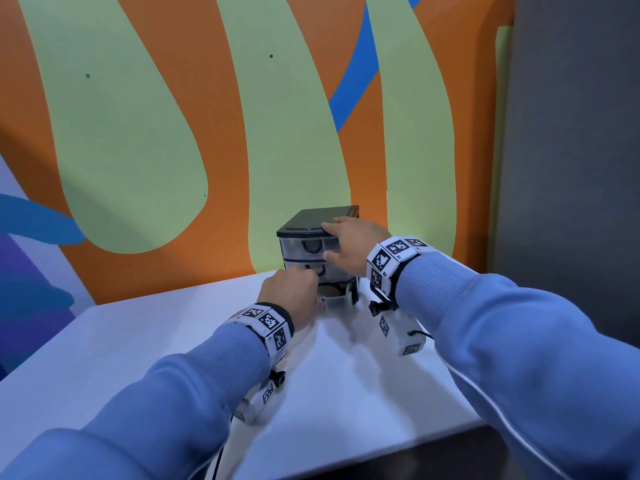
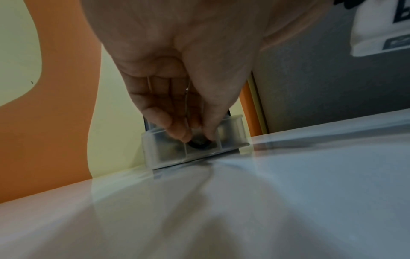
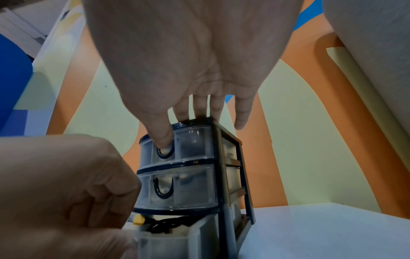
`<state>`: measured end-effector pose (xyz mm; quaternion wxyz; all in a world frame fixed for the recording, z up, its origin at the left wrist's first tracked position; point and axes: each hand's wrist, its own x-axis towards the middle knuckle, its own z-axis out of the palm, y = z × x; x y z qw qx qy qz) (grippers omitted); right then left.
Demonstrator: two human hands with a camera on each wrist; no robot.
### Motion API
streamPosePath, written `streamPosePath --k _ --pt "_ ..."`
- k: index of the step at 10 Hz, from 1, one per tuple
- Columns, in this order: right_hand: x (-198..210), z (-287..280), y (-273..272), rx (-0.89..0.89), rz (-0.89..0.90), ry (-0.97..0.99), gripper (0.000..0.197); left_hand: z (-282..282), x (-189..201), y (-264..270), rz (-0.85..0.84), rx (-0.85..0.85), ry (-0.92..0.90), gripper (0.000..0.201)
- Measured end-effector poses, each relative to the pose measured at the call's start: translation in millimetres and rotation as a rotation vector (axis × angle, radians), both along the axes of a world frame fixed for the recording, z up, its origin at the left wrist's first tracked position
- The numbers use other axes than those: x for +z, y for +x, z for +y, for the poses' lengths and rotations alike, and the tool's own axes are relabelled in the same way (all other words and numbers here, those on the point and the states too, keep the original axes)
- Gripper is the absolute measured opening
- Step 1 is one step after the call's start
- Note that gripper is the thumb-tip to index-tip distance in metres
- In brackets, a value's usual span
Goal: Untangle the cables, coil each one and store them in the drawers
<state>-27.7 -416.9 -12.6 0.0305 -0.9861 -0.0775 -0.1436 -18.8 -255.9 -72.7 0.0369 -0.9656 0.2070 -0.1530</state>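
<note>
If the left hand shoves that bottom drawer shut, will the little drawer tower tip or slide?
Probably slide rather than tip: the drawer tower looks like thin, light plastic on a smooth white table. It is tall and narrow, so some wobble seems possible. The right hand resting on its top likely steadies it while the left hand pinches the bottom drawer.

Drawer unit [image 1: 318,251] on worktop [image 1: 173,341] against wall [image 1: 138,133]; bottom drawer [image 1: 336,299] pulled out, cable [image 3: 168,223] inside.
</note>
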Motion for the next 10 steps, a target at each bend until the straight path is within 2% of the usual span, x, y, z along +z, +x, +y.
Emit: streamPosePath --k 1,3,4,6,8,9,10 --pt "-1 -1 -1 0.002 -0.011 0.005 0.065 1 -1 3 -0.015 -0.007 -0.031 0.045" --pt "-2 -1 0 0.004 -0.016 0.012 0.063 1 -2 10 0.015 0.002 -0.095 0.028" --pt "-2 -2 1 0.004 -0.005 0.003 0.063 0 -7 19 0.103 -0.002 -0.126 0.032" --pt "-4 -2 2 0.013 -0.007 0.006 0.065 4 -9 18 0.148 0.001 -0.089 0.010" --pt "-2 -4 1 0.026 0.022 -0.006 0.070 24 -4 -2 0.198 -0.032 -0.066 0.020" --pt "2 -5 2 0.024 0.062 0.006 0.075 49 3 -23 0.179 -0.067 -0.108 0.028" --pt "6 -14 0 0.041 0.103 0.059 0.082 81 11 -49 0.105 -0.093 -0.172 0.027"
